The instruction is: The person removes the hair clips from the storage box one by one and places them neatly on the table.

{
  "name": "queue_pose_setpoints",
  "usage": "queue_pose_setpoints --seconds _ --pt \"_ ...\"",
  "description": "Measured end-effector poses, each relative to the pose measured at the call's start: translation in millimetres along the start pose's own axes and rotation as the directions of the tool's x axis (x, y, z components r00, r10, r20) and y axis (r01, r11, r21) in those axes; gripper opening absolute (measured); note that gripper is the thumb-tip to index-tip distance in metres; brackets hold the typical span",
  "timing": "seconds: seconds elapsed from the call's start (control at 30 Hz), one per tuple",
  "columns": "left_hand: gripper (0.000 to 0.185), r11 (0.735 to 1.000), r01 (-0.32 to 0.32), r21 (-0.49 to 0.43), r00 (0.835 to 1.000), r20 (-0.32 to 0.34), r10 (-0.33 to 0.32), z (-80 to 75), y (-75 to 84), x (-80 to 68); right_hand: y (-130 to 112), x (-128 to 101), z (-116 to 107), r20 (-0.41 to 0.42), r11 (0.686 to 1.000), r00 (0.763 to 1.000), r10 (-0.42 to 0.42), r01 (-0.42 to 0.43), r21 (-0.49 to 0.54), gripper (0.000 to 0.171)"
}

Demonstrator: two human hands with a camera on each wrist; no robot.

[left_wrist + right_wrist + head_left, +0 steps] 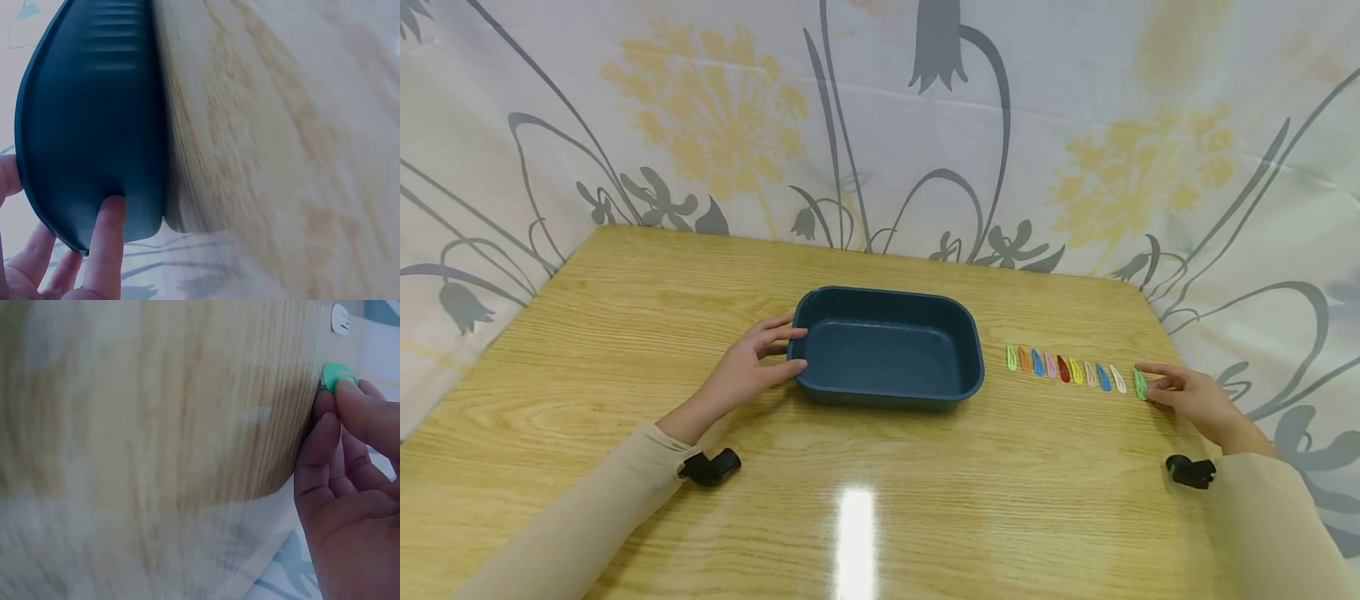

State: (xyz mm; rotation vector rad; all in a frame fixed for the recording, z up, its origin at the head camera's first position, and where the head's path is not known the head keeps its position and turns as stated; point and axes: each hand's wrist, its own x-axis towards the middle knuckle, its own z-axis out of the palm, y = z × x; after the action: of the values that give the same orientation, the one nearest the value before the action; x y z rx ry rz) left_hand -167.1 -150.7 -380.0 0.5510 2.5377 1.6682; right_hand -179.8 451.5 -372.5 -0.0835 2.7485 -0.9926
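Steadying tray [889, 398] edge, left hand [750, 367]; right hand [1187, 398] pinching green clip [1140, 385].

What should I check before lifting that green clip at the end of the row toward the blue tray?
1. Right hand on the green clip: ok, fingertips touch it at the row's right end.
2. Clip actually pinched and off the table: cannot tell, the wrist view shows only contact.
3. Left hand steadying the blue tray: ok, fingers rest against its left wall.
4. Tray interior free: ok, nothing lies in it.
5. Other clips undisturbed: ok, they lie in a row between tray and right hand.
6. Path from clip to tray: ok, only the row of clips lies between.
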Motion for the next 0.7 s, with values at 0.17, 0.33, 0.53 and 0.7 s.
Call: queue_pose_setpoints --seconds 0.17,0.33,0.53,0.7 --pt "0.047 1.000 0.011 0.000 1.000 0.001 -0.011 -0.3 -0.8 -0.3 -7.0 4.7 -0.3 0.061 0.997 0.998 0.017 -0.012 -0.070 0.047" --pt "0.047 1.000 0.013 0.008 1.000 -0.003 -0.013 -1.1 -0.7 -0.5 -11.0 7.1 1.0 0.078 0.998 0.996 0.044 -0.040 -0.048 0.047" --pt "0.047 1.000 0.008 0.009 1.000 -0.002 -0.008 -1.0 -1.1 -0.8 -9.4 6.4 4.0 0.055 0.995 0.997 0.051 -0.046 -0.084 0.049" --pt "0.046 1.000 0.010 0.009 1.000 -0.002 -0.010 -0.8 -1.7 -0.7 -7.6 6.5 5.3 0.039 0.993 0.997 0.064 -0.060 -0.103 0.050"
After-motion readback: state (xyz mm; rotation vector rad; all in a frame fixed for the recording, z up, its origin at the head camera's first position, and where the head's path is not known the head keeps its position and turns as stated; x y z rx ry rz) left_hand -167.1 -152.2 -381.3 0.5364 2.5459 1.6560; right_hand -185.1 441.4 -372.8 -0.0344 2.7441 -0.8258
